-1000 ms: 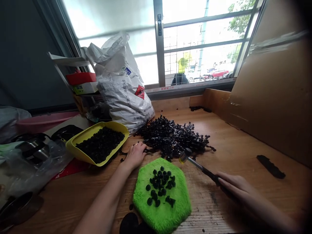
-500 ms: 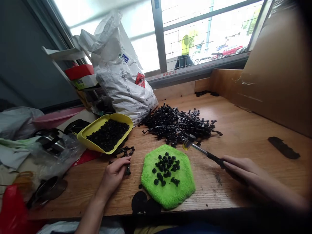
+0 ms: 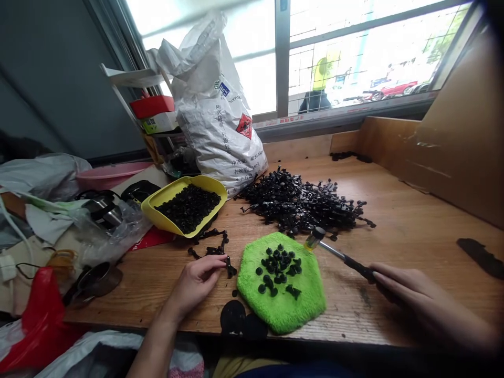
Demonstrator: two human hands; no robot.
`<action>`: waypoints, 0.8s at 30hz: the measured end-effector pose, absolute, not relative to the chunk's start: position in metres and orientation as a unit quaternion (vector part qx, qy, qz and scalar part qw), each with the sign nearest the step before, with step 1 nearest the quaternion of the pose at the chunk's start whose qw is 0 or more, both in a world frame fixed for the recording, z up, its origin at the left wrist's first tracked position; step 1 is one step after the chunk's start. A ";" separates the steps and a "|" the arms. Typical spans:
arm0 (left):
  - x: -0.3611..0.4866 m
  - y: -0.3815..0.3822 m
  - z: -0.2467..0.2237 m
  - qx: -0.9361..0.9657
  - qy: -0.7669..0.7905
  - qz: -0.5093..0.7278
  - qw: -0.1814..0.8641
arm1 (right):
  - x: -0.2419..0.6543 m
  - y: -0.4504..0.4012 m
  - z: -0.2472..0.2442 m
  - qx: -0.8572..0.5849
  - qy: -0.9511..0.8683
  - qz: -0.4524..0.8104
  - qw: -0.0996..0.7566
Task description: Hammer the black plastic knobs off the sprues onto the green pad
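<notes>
My left hand (image 3: 199,281) rests low over the table, thumb and fingers pinched at a small black rubber piece (image 3: 230,269) by the green pad. Similar black pieces (image 3: 208,253) lie just beyond its fingertips. My right hand (image 3: 409,291) is wrapped round the dark handle of a small mallet (image 3: 333,251). The mallet's head, black on top and yellow below, is at the pad's upper right edge. On the fuzzy green pad (image 3: 289,315) sits a cluster of small black mushroom-shaped rubber parts (image 3: 279,265).
Behind the pad spreads a large heap of black parts (image 3: 303,202). A yellow scoop-like tray (image 3: 165,223) of black pieces stands at left, before a big white sack (image 3: 220,126). Round black discs (image 3: 233,316) lie at the front edge. Cardboard (image 3: 464,142) stands at right.
The view has shifted a little, so most things sit further right. My left hand has moved slightly toward the pad with the black piece at its fingertips. The mallet stays in my right hand.
</notes>
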State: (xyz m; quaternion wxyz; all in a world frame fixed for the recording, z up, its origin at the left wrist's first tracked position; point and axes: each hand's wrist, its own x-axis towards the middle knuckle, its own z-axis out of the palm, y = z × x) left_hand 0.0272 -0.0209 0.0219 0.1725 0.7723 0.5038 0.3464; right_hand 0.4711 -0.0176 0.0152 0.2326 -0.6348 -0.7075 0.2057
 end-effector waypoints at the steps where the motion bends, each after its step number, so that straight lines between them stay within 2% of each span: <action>1: 0.024 -0.020 0.024 0.755 0.519 0.365 0.165 | 0.477 -0.016 0.012 -0.630 -0.708 0.228 0.225; 5: 0.006 -0.015 0.033 0.645 0.630 0.426 0.073 | 0.491 -0.010 -0.003 -0.628 -0.699 0.257 0.225; 11: -0.004 -0.008 0.025 0.752 0.617 0.230 -0.005 | 0.494 -0.006 -0.010 -0.614 -0.705 0.268 0.232; 14: -0.005 -0.006 0.015 0.748 0.631 0.204 -0.033 | 0.493 -0.006 -0.006 -0.616 -0.707 0.266 0.223; 18: -0.010 -0.005 0.016 0.736 0.631 0.241 -0.042 | 0.495 -0.007 -0.006 -0.616 -0.705 0.276 0.216; 21: -0.014 -0.008 0.025 0.706 0.635 0.314 -0.032 | 0.496 -0.010 -0.013 -0.622 -0.703 0.273 0.212; 24: -0.018 -0.016 0.030 0.619 0.665 0.408 0.087 | 0.492 -0.015 -0.021 -0.636 -0.686 0.246 0.253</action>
